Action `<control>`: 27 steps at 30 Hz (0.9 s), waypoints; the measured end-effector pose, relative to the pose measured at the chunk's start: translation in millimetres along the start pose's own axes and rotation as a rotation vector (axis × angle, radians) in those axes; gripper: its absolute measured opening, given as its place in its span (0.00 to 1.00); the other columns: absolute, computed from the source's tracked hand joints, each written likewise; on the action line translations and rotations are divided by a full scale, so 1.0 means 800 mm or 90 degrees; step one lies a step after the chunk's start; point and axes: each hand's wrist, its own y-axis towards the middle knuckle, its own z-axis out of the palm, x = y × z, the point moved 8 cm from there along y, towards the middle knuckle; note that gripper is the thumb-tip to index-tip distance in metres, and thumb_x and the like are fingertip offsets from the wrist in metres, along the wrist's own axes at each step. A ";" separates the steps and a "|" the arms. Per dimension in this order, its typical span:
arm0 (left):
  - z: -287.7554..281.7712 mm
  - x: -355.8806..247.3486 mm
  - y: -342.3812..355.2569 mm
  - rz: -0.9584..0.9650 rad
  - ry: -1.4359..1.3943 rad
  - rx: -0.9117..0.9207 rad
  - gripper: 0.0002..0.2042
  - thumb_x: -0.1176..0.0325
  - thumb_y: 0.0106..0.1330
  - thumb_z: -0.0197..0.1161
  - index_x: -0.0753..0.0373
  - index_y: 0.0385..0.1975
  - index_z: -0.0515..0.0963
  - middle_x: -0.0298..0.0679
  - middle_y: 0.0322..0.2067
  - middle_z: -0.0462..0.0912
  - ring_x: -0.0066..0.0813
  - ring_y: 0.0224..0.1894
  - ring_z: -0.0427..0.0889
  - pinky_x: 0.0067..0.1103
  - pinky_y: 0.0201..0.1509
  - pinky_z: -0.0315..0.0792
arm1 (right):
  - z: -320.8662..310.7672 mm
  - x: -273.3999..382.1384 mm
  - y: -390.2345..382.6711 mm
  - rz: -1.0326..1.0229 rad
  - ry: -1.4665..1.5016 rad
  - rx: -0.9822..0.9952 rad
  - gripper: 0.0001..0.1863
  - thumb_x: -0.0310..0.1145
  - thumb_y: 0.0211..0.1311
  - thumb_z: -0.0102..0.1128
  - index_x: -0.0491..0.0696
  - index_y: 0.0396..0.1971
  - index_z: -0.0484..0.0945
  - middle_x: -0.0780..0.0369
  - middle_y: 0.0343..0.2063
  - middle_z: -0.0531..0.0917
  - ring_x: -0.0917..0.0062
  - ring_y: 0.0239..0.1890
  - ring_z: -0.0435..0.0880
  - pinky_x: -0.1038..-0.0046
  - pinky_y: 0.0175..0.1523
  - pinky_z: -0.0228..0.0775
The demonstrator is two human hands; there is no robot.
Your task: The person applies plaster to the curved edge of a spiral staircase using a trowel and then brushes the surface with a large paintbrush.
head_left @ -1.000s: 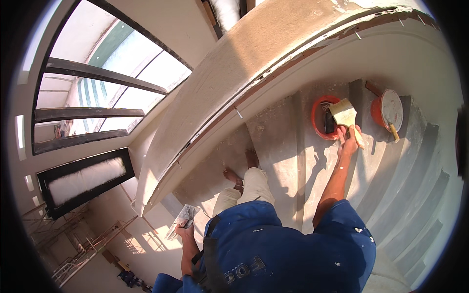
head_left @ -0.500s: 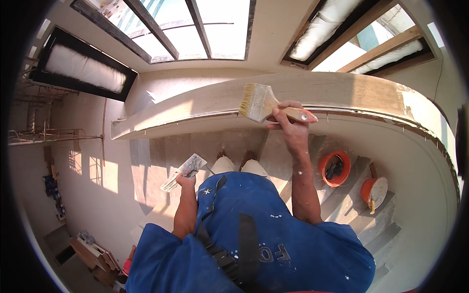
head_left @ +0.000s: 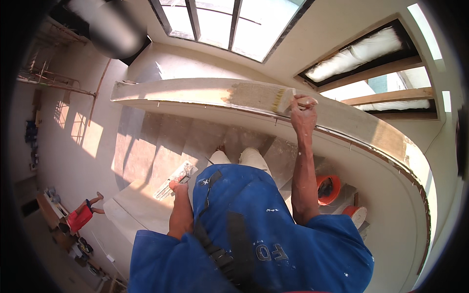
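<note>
Though it hung clear before, the brush gripped by the right hand now touches the far wall top, right of a dark patch: brushing seems underway. The left hand grasps a trowel.

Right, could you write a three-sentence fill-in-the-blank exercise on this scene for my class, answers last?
1. The person's right hand grips a bristled ____.
2. The flat trowel is in the person's ____ hand.
3. The person's shirt is mostly ____ in colour.

Missing words: brush; left; blue.
</note>
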 end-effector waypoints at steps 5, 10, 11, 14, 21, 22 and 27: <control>0.055 0.023 -0.010 -0.002 0.119 0.089 0.12 0.64 0.62 0.41 0.63 0.36 0.70 0.41 0.29 0.72 0.29 0.25 0.69 0.27 0.30 0.72 | -0.230 -0.009 0.010 0.070 -0.180 -0.211 0.12 0.39 0.59 0.64 0.50 0.40 0.82 0.59 0.36 0.86 0.69 0.41 0.85 0.67 0.49 0.74; 0.152 0.038 0.013 -0.022 0.104 0.141 0.14 0.65 0.63 0.42 0.65 0.42 0.69 0.42 0.32 0.72 0.29 0.26 0.68 0.23 0.31 0.73 | -0.334 0.042 0.015 0.160 -0.514 -0.373 0.09 0.42 0.61 0.59 0.57 0.39 0.80 0.60 0.37 0.83 0.61 0.41 0.84 0.60 0.48 0.73; 0.165 0.039 0.012 -0.025 0.098 0.139 0.14 0.65 0.63 0.42 0.65 0.42 0.69 0.42 0.31 0.71 0.29 0.26 0.68 0.24 0.30 0.73 | -0.330 0.049 0.019 0.103 -0.534 -0.390 0.09 0.42 0.62 0.57 0.58 0.39 0.80 0.60 0.37 0.81 0.60 0.40 0.83 0.56 0.46 0.74; 0.199 0.060 -0.027 -0.041 0.086 0.120 0.14 0.64 0.63 0.43 0.65 0.42 0.68 0.41 0.31 0.71 0.29 0.26 0.67 0.27 0.31 0.73 | -0.255 0.055 0.050 0.018 -0.576 -0.252 0.09 0.40 0.61 0.57 0.58 0.40 0.81 0.58 0.36 0.81 0.60 0.41 0.83 0.56 0.46 0.74; 0.137 0.062 -0.016 -0.062 0.023 0.090 0.14 0.63 0.61 0.45 0.64 0.41 0.68 0.39 0.28 0.69 0.29 0.26 0.67 0.28 0.33 0.72 | 0.085 0.113 0.021 -0.188 -0.440 0.083 0.13 0.39 0.58 0.60 0.55 0.43 0.83 0.49 0.36 0.80 0.52 0.36 0.83 0.54 0.41 0.76; 0.118 0.056 -0.016 -0.064 0.010 0.080 0.14 0.63 0.60 0.45 0.64 0.41 0.68 0.39 0.28 0.68 0.29 0.26 0.67 0.28 0.33 0.72 | 0.135 0.130 0.003 -0.205 -0.409 0.137 0.11 0.38 0.58 0.59 0.52 0.39 0.83 0.48 0.36 0.80 0.51 0.35 0.83 0.53 0.41 0.76; 0.035 0.014 0.002 -0.030 -0.017 0.034 0.15 0.62 0.60 0.45 0.63 0.42 0.71 0.39 0.31 0.72 0.30 0.26 0.68 0.26 0.33 0.73 | 0.329 0.154 -0.050 -0.320 -0.273 0.321 0.10 0.34 0.54 0.57 0.50 0.36 0.79 0.51 0.30 0.83 0.54 0.36 0.83 0.54 0.42 0.75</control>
